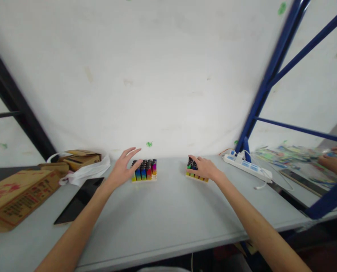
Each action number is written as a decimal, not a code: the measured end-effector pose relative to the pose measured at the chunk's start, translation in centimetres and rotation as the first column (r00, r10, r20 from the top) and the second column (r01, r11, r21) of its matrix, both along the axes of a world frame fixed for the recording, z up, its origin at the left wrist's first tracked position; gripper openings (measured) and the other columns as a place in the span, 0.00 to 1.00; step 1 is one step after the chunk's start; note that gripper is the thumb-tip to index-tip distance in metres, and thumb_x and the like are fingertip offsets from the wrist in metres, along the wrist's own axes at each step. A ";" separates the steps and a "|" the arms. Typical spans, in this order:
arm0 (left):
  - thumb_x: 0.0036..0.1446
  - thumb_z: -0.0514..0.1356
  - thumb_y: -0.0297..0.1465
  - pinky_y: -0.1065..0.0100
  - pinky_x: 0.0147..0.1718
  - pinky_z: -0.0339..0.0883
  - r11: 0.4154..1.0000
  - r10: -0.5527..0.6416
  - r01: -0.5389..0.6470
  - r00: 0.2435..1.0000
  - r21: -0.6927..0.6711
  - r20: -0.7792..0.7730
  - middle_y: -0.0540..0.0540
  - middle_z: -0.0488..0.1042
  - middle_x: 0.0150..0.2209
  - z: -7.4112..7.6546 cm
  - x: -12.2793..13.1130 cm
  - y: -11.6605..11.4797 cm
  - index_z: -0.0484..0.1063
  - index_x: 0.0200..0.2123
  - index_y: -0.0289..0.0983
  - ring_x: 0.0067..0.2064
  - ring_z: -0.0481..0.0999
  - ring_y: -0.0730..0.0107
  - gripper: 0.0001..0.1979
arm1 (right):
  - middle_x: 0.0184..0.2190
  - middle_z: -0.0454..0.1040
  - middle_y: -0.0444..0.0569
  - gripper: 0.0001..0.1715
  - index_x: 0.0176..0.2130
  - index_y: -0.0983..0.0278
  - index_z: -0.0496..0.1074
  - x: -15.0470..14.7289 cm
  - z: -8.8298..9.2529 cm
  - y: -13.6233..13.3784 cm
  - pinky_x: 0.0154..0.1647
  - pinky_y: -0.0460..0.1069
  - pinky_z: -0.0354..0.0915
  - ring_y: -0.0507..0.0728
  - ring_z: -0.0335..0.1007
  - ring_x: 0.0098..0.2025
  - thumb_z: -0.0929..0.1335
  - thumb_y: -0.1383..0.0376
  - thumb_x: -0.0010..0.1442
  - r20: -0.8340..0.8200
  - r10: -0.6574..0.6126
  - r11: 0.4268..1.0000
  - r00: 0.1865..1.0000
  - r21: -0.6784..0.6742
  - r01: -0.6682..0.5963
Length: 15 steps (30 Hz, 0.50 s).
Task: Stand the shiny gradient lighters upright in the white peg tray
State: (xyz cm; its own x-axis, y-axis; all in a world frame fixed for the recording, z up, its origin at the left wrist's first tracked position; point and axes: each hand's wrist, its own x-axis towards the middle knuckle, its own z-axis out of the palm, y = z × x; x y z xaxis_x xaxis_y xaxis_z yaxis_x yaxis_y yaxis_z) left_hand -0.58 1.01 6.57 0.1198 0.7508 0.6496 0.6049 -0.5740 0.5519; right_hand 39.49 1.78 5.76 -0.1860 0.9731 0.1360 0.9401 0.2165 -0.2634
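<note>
Two small pale trays of what look like lighters, with black tops and rainbow-coloured bodies, stand on the grey table. My left hand (124,168) is raised at the left side of the left tray of lighters (144,180), fingers spread, thumb close to the tops. Several rows fill that tray. On the right, my right hand (204,167) lies over the right tray of lighters (197,177), which sits slightly turned. Its thumb passes across the front and its index finger reaches over the back; the palm hides much of the tray.
Cardboard boxes (23,192), a white plastic bag (86,170) and a black tablet-like panel (79,202) lie at the left. A white power strip (248,166) with cables lies right, by a blue metal frame (260,96). Beyond it, another person's hands (333,164) work among small items.
</note>
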 end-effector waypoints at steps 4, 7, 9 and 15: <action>0.71 0.54 0.50 0.54 0.64 0.69 0.995 -0.062 0.059 0.997 0.079 0.040 0.45 0.85 0.51 -0.1 3.2 -1.8 0.85 0.46 0.46 0.55 0.81 0.52 0.23 | 0.59 0.76 0.69 0.51 0.75 0.59 0.60 -1.4 -0.9 -0.8 0.64 0.63 0.62 0.76 0.74 0.60 0.68 0.35 0.67 0.106 -0.062 0.997 0.992 0.053 0.056; 0.69 0.59 0.50 0.63 0.44 0.77 0.985 -0.170 0.171 0.985 -0.003 0.030 0.48 0.85 0.31 -1.5 6.3 -2.8 0.86 0.33 0.46 0.35 0.84 0.58 0.21 | 0.58 0.77 0.70 0.52 0.75 0.60 0.60 -2.4 -0.3 -0.4 0.62 0.62 0.65 0.76 0.76 0.59 0.66 0.34 0.66 0.125 -0.080 0.997 0.989 0.021 0.078; 0.64 0.65 0.50 0.66 0.32 0.74 0.960 -0.258 0.261 0.965 -0.104 0.035 0.50 0.80 0.21 -2.8 8.3 -3.0 0.85 0.28 0.45 0.24 0.78 0.64 0.19 | 0.57 0.78 0.70 0.54 0.74 0.62 0.61 -2.9 0.2 0.1 0.59 0.61 0.67 0.76 0.77 0.58 0.66 0.32 0.66 0.103 -0.095 0.995 0.990 -0.013 0.097; 0.62 0.65 0.53 0.62 0.36 0.76 0.906 -0.267 0.323 0.937 -0.273 0.224 0.46 0.83 0.26 -5.5 12.6 -1.0 0.82 0.25 0.42 0.27 0.80 0.59 0.23 | 0.57 0.79 0.70 0.51 0.67 0.68 0.70 -4.0 1.3 2.8 0.55 0.57 0.70 0.73 0.79 0.58 0.66 0.32 0.65 -0.002 -0.196 0.969 0.981 -0.151 0.194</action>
